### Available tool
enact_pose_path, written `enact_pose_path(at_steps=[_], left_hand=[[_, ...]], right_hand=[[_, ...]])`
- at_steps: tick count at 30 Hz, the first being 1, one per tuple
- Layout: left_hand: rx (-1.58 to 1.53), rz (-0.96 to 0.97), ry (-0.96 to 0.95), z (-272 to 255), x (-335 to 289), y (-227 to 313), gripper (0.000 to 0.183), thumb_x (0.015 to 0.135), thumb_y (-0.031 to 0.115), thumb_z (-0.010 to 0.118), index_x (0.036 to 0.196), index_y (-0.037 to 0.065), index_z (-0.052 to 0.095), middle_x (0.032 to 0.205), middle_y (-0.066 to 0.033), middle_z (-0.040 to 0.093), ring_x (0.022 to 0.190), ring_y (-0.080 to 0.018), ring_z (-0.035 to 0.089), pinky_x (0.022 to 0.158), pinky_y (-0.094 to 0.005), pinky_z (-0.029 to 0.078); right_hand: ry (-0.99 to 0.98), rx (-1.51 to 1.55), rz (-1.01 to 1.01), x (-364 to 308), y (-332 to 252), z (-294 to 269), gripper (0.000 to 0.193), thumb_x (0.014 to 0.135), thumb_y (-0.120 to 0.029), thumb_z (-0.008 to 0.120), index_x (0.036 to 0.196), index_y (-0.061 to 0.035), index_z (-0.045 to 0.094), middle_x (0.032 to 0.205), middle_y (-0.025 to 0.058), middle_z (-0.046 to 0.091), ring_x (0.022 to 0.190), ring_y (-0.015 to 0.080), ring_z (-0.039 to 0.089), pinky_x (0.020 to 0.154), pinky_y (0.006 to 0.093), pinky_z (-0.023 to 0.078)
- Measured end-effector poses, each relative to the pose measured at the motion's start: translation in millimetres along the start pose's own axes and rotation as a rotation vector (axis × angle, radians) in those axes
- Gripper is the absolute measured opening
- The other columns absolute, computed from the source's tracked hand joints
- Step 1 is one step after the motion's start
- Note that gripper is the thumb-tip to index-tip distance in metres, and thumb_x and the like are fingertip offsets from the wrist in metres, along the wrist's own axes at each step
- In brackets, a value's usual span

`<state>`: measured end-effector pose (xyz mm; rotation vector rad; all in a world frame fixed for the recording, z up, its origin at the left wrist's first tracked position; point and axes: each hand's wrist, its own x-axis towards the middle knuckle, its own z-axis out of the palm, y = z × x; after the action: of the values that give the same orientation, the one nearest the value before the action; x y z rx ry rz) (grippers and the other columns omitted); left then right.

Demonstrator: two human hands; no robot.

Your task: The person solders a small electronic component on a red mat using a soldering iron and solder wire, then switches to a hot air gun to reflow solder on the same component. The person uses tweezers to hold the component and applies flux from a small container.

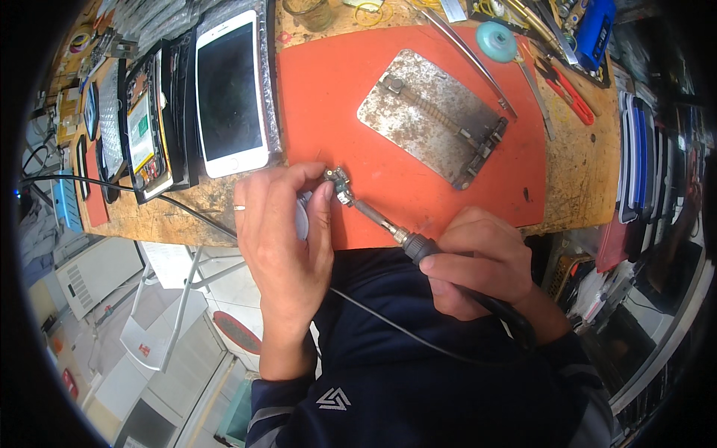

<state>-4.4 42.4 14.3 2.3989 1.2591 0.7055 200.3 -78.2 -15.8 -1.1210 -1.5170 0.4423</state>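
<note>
My left hand (280, 224) is closed, pinching a small electronic board (337, 179) between thumb and fingertips above the red mat. Part of a pale, rounded object (302, 215) shows between its thumb and fingers; most of it is hidden, so its kind cannot be told. In my right hand (482, 261) is a soldering iron (414, 243), gripped by its dark handle and slanting up to the left. The iron's tip reaches the lower edge of the board; whether it touches is too small to tell.
On the red mat (314, 97) lies a stained metal board holder (426, 116), with tweezers (470, 56) beyond it. A white smartphone (231, 97) lies at left. Red-handled pliers (571, 93) and a round teal-lidded container (497, 41) sit at far right. A black cable (179, 205) crosses the left edge.
</note>
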Motion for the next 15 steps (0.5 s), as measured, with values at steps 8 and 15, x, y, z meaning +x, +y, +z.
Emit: enact_pose_path(at_steps=[8, 15], left_hand=[[-0.006, -0.001, -0.002, -0.2, -0.1, -0.4, 0.024, 0.090, -0.004, 0.081, 0.112, 0.002, 0.074, 0.102, -0.0135, 0.069, 0.097, -0.0336, 0.063, 0.087, -0.0439, 0.049], [-0.014, -0.003, -0.002, 0.0, -0.1, -0.4, 0.023, 0.090, -0.004, 0.081, 0.112, 0.002, 0.075, 0.102, -0.0135, 0.069, 0.097, -0.0334, 0.063, 0.087, -0.0437, 0.049]], right_hand=[[0.007, -0.001, 0.004, 0.1, -0.6, -1.1, 0.027, 0.079, -0.005, 0.080, 0.106, -0.0040, 0.082, 0.088, 0.0077, 0.066, 0.069, 0.0216, 0.066, 0.057, 0.0337, 0.055], [-0.004, -0.012, 0.000, 0.3, -0.2, -0.7, 0.028, 0.078, -0.005, 0.080, 0.107, -0.0041, 0.082, 0.087, 0.0077, 0.066, 0.069, 0.0217, 0.066, 0.057, 0.0332, 0.054]])
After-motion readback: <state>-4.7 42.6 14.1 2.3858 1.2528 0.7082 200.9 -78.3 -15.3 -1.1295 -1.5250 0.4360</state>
